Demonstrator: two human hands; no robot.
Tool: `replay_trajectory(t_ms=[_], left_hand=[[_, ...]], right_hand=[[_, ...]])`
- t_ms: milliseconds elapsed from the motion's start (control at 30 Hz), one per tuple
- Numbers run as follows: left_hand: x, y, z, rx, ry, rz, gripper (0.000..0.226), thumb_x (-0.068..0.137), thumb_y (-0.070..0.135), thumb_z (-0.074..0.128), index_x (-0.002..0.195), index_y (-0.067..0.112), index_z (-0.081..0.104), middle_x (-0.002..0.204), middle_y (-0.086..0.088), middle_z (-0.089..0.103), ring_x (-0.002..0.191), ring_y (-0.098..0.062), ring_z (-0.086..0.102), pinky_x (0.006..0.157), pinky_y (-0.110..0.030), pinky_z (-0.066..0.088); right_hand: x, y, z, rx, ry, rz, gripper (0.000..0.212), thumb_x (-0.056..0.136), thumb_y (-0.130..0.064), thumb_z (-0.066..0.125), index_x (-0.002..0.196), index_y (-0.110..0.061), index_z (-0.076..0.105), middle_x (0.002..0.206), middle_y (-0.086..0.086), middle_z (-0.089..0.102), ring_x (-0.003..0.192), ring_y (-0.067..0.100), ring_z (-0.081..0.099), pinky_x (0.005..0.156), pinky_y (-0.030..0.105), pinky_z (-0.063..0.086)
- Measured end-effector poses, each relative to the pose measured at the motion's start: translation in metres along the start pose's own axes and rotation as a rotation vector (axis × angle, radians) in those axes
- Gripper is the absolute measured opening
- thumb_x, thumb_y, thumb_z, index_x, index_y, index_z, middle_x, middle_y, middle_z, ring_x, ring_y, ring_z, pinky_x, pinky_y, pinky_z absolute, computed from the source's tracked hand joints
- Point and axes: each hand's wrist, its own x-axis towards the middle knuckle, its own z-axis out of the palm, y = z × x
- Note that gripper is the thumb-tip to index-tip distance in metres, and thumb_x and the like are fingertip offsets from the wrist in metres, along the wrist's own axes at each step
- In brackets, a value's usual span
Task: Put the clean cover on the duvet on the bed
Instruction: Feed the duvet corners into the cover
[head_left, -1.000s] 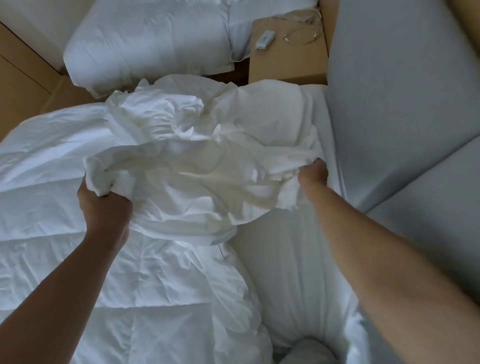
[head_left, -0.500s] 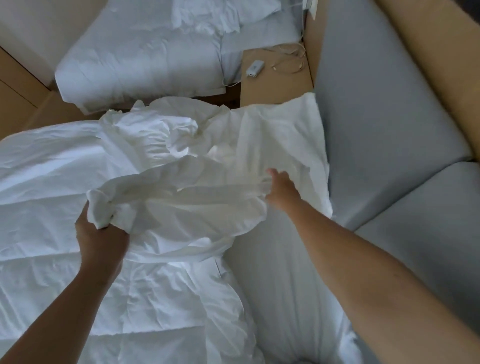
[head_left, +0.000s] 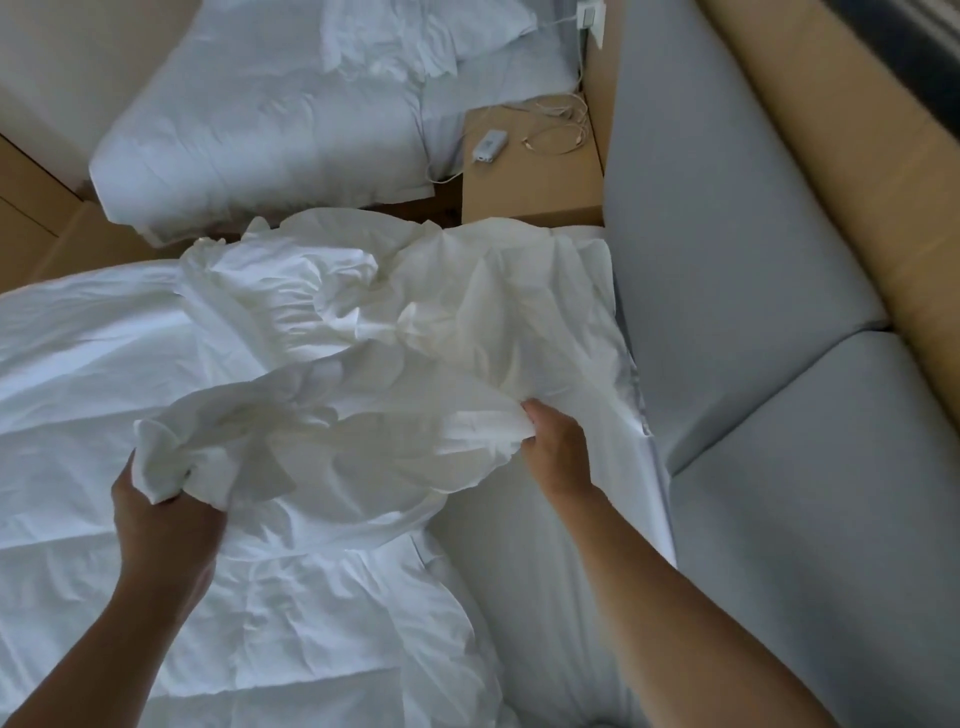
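- Step in hand, as I judge it: sorting out the cover (head_left: 363, 358) and hunting for a hem or the opening; none of it is drawn over the duvet (head_left: 270, 649) yet
- The left hand (head_left: 156, 525) grips a bunched wad of the cover, fingers curled round it
- The right hand (head_left: 558, 452) pinches a fold of the same cloth, which sags loosely between the two hands
- The cover lies crumpled in a heap on top of the quilted duvet, toward the head of the bed (head_left: 524, 597)
- The next move probably calls for tracing the edge to a corner and shaking the heap flat, so the opening shows; where it is, I cannot tell
- Around: a grey padded headboard (head_left: 727, 249) against the bed; beyond it a bedside table (head_left: 540, 187) with a small white device (head_left: 488, 145) and a cable (head_left: 558, 124); farther off, a second bed (head_left: 249, 130)
- What stands in the way is mainly the cover's own tangle — folds hide the edges
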Motion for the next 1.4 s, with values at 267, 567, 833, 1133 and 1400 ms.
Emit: replay_trajectory(t_ms=[267, 567, 833, 1133, 1400], left_hand=[[0.003, 0.039, 0.005, -0.094, -0.023, 0.036, 0.031, 0.087, 0.011, 0.071, 0.106, 0.035, 0.074, 0.101, 0.012, 0.076, 0.094, -0.010, 0.073, 0.071, -0.027, 0.062], [-0.011, 0.044, 0.002, -0.076, -0.133, 0.073, 0.034, 0.075, 0.034, 0.079, 0.108, 0.037, 0.072, 0.103, 0.009, 0.075, 0.095, -0.012, 0.072, 0.079, -0.044, 0.059], [-0.014, 0.039, -0.034, -0.025, -0.211, 0.146, 0.036, 0.085, 0.014, 0.073, 0.120, 0.023, 0.072, 0.112, -0.003, 0.075, 0.102, -0.030, 0.072, 0.076, -0.061, 0.061], [-0.039, 0.055, -0.038, -0.115, -0.263, 0.120, 0.043, 0.079, 0.021, 0.070, 0.122, 0.021, 0.069, 0.116, -0.010, 0.072, 0.107, -0.035, 0.069, 0.085, -0.065, 0.056], [-0.058, 0.071, -0.048, -0.078, -0.364, 0.134, 0.047, 0.063, 0.047, 0.071, 0.108, 0.031, 0.071, 0.101, 0.005, 0.074, 0.093, -0.014, 0.070, 0.073, -0.036, 0.056]], right_hand=[[-0.054, -0.043, -0.065, -0.086, 0.115, -0.158, 0.029, 0.080, -0.027, 0.070, 0.108, -0.021, 0.067, 0.090, -0.006, 0.068, 0.080, 0.014, 0.066, 0.062, 0.026, 0.053], [-0.169, -0.114, -0.035, -0.290, -0.763, -0.117, 0.020, 0.088, -0.023, 0.068, 0.102, -0.010, 0.063, 0.088, 0.008, 0.065, 0.087, 0.031, 0.068, 0.066, 0.033, 0.046], [-0.222, -0.079, -0.066, -0.570, -0.478, 0.167, 0.034, 0.099, -0.010, 0.049, 0.133, -0.012, 0.046, 0.120, 0.008, 0.057, 0.105, 0.027, 0.064, 0.085, 0.035, 0.051], [-0.257, -0.120, -0.106, -0.341, -0.032, -0.145, 0.051, 0.072, -0.010, 0.059, 0.122, -0.023, 0.061, 0.091, -0.003, 0.058, 0.075, 0.017, 0.058, 0.061, 0.025, 0.045], [-0.239, -0.154, -0.127, -0.462, -0.423, 0.154, 0.012, 0.088, -0.025, 0.054, 0.100, -0.021, 0.054, 0.085, -0.004, 0.055, 0.080, 0.023, 0.058, 0.065, 0.028, 0.039]])
